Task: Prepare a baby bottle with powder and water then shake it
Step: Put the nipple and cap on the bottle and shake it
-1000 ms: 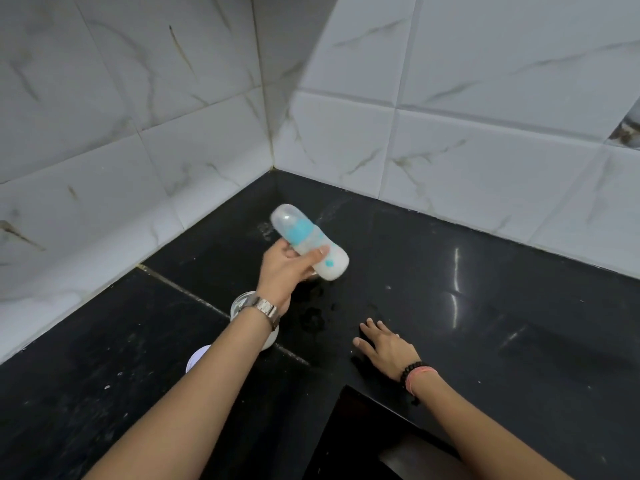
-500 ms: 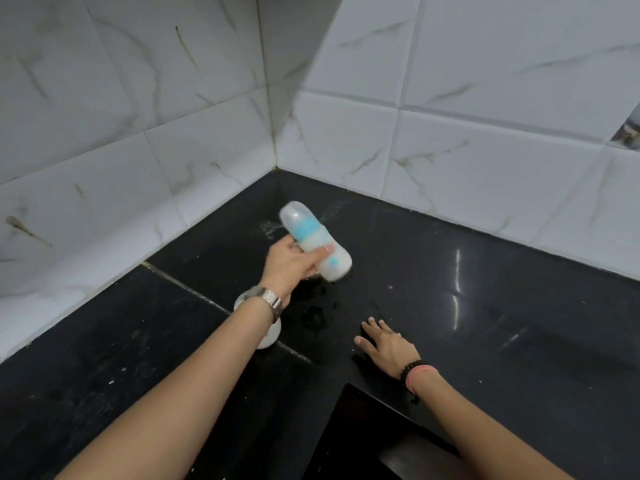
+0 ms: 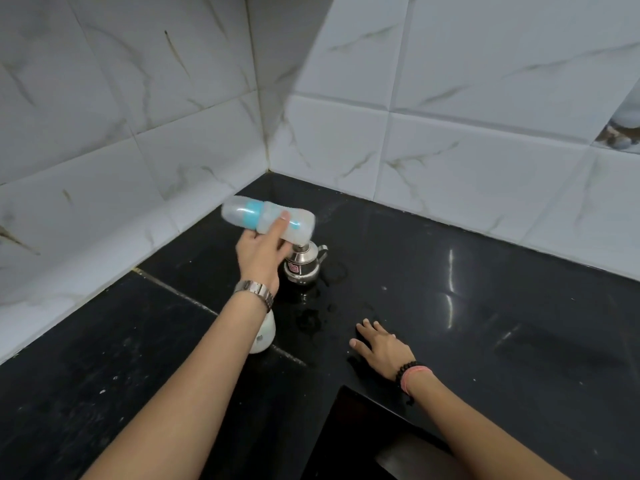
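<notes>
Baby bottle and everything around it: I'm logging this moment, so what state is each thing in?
Baby bottle: capped, held roughly sideways above the counter.
Left hand: closed around the bottle.
Right hand: open, flat on the black counter.
Steel pot: upright on the counter.
White container: standing, mostly hidden by the left arm.
Counter near the pot: wet patches.

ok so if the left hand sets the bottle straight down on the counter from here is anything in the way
Yes. The left hand holds the baby bottle tilted on its side, and its base end appears to hang right over the small steel pot. The black counter to the right of the pot, beyond the wet patch, looks free.
</notes>
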